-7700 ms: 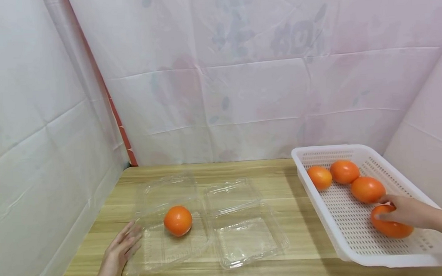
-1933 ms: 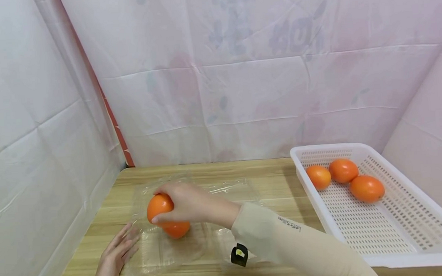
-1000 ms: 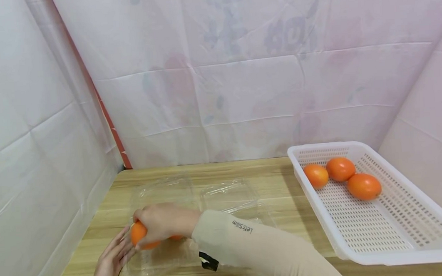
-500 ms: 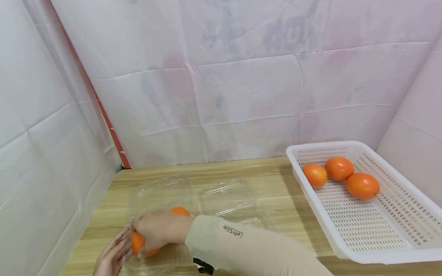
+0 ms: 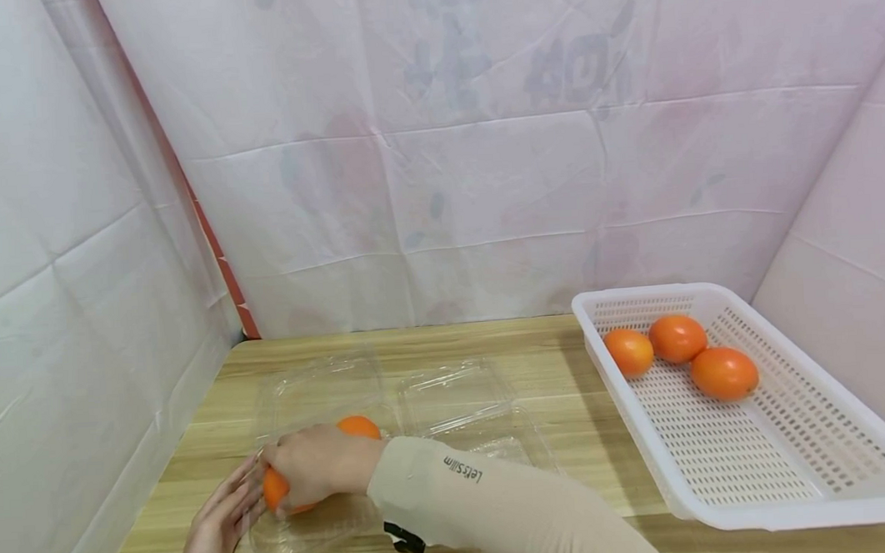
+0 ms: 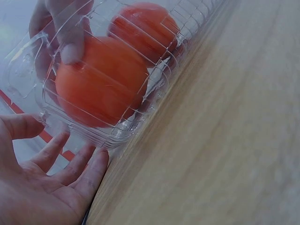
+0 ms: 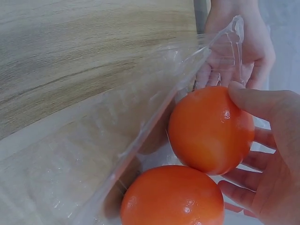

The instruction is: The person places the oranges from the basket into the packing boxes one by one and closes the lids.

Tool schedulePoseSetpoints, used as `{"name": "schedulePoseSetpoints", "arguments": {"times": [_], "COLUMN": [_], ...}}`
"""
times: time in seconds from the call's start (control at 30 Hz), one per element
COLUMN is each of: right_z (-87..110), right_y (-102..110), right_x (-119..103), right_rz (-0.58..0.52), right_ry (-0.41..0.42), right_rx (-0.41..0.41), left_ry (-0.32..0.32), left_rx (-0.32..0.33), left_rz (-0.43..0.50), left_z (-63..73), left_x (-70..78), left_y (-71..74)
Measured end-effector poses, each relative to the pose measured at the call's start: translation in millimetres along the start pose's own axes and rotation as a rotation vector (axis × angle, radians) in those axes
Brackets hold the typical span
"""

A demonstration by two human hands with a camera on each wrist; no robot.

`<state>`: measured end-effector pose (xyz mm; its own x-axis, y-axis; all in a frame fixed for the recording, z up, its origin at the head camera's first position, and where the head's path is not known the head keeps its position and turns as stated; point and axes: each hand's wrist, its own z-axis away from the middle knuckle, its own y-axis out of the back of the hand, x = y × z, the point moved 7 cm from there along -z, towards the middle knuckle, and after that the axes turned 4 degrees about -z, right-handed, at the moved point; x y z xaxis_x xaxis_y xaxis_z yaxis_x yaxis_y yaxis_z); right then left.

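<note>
My right hand [image 5: 313,463] holds a smooth, glossy orange fruit [image 7: 211,129] at the left end of a clear plastic clamshell box [image 5: 314,540]. The fingers and thumb curve around its sides. A second orange fruit [image 7: 173,197] lies in the same box, right beside the held one. In the head view, my right hand partly covers both fruits. My left hand [image 5: 218,522] rests at the box's left wall with fingers extended, fingertips against the clear plastic [image 6: 101,140] in the left wrist view. The box's lid [image 5: 321,391] lies folded back behind it.
To the right lies another opened clear clamshell box [image 5: 459,392], partly hidden behind my right sleeve [image 5: 499,499]. A white perforated basket [image 5: 647,458] at the table's right holds 3 orange fruits [image 5: 724,373]. Pale sheets [image 5: 483,182] enclose the wooden table [image 5: 552,354].
My right hand took a fruit from the basket, carried it left over the box and lowered it beside the first fruit. During the last half second it barely moved. My left hand stays at the box.
</note>
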<state>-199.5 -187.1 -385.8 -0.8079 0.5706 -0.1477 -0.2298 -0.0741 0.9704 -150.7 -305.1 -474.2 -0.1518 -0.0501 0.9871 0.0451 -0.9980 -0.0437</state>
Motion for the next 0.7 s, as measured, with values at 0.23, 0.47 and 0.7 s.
{"name": "schedulePoseSetpoints", "arguments": {"times": [0.23, 0.47, 0.7], "right_z": [0.7, 12.5, 35.3], "right_y": [5.5, 18.2, 30.3], "right_x": [4.0, 10.8, 20.3], "right_rz": [-0.001, 0.020, -0.029], "right_ry": [-0.010, -0.025, 0.016], "right_rx": [0.033, 0.089, 0.189], "left_ry": [-0.015, 0.004, -0.038], "left_rx": [-0.008, 0.001, -0.001], "left_rz": [0.015, 0.002, -0.021], "left_z": [0.3, -0.8, 0.0], "left_x": [0.1, -1.3, 1.1], "left_y": [-0.3, -0.9, -1.3]}}
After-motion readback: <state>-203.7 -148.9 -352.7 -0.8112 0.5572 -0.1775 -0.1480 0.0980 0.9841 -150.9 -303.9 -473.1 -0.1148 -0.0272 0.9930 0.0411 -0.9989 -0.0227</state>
